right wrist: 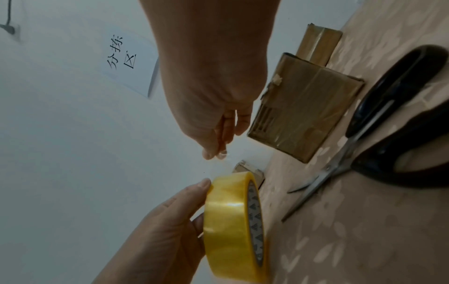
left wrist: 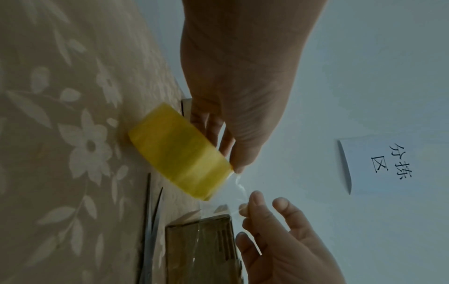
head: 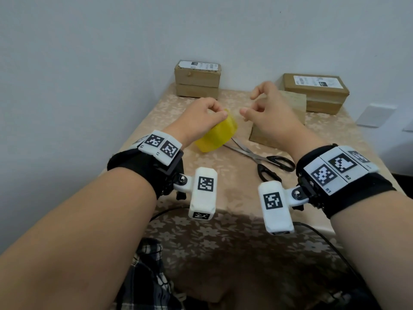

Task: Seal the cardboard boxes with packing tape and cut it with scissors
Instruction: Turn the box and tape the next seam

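Scissors (head: 259, 156) lie between tape roll (head: 214, 135) and, seemingly, box (head: 279, 117).

We see a yellow tape roll (head: 215, 135) held above the table's (head: 223, 231) left side, clear strip (left wrist: 239, 189) pulled rightward. Open black-handled scissors (head: 266, 158) lie mid-table. One brown box (head: 279, 117) lies just beyond them; stacked boxes sit at the far-left (head: 197, 80) and far-right (head: 317, 92) corners.
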`<state>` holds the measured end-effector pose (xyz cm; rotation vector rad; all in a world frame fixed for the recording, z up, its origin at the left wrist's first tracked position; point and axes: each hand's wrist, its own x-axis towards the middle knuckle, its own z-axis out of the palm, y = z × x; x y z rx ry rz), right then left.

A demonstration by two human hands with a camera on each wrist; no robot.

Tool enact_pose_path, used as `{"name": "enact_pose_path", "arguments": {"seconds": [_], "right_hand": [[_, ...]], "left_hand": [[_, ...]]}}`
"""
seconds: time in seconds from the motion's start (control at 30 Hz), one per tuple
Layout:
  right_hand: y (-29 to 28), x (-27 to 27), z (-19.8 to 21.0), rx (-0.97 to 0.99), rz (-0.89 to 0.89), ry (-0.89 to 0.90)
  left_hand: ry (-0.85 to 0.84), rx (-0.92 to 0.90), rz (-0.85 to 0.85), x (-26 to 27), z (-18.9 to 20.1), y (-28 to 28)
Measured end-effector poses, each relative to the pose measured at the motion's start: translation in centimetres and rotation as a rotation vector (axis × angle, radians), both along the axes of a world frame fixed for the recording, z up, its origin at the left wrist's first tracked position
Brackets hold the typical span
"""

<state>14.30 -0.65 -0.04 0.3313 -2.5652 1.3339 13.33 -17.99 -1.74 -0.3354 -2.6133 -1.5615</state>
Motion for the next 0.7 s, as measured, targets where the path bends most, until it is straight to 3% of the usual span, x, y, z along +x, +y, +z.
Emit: {"name": "enact_pose_path", "arguments": {"seconds": [0.3, 0.7], "right_hand": [[0.45, -0.33, -0.42, 0.060, 0.121, 0.051], [0.25, -0.32, -0.92, 0.113, 0.050, -0.012]], "left_hand": [[0.160, -0.256, -0.019, 0.10, 0.45, 0.59], [0.154, -0.208, -0.034, 0.10, 0.35, 0.20]]}}
